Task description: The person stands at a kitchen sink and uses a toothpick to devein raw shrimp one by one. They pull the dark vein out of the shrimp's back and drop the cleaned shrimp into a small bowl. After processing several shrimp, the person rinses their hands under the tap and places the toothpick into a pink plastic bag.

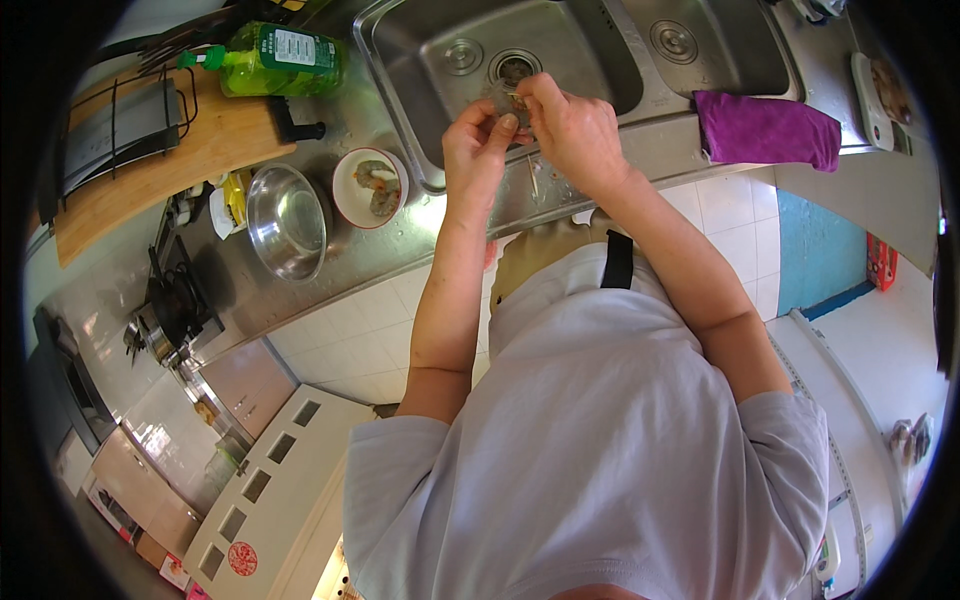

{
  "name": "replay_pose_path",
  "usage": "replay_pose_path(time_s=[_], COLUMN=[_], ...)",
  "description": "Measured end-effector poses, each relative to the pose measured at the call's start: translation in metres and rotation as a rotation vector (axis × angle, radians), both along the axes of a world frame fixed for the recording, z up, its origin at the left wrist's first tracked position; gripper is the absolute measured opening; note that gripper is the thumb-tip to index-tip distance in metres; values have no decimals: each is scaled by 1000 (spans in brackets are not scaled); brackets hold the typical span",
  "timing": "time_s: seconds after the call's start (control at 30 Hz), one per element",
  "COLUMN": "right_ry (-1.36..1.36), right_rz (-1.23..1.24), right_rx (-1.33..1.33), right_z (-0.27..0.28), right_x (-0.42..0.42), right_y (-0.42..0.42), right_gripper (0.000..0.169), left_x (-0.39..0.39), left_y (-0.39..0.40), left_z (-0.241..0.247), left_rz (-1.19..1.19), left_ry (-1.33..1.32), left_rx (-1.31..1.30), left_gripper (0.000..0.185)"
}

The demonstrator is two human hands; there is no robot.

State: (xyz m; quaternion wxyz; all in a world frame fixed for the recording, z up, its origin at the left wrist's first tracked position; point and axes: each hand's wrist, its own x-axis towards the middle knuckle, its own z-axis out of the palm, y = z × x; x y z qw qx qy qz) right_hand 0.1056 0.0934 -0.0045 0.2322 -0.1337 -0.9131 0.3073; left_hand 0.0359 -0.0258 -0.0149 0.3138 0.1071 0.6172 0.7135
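Note:
My left hand (480, 146) holds a raw grey shrimp (507, 105) between thumb and fingers, over the near edge of the large steel sink basin (420, 75). My right hand (574, 131) meets it from the right, its thumb and fingertips pinched at the shrimp; a thin yellowish tip shows there, too small to name. Dark scraps sit in the sink drain (515, 67) just beyond the hands. To the left, a white bowl with a red rim (338, 196) holds several shrimp (384, 196). A small pale stick (533, 176) and bits lie on the counter's front strip below my hands.
An empty steel bowl (286, 217) stands left of the white bowl. Farther left are a wooden board (225, 139), a wire rack and a green soap bottle (300, 60). A purple cloth (772, 131) hangs over the counter edge, right, near a second basin (720, 67).

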Motion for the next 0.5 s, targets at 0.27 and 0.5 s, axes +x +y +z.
replay_pose_path(time_s=[0.27,0.5], right_ry=[-11,-79], right_rz=[-20,-18], right_rx=[-39,-108], right_z=[-4,1], right_x=[1,-1], right_y=[2,2], right_gripper=[9,7], left_x=[-2,-11], left_y=[-1,-9], left_z=[2,-8], left_rz=[-34,1], left_ry=[-51,-142], left_rx=[-4,54], left_gripper=[12,13])
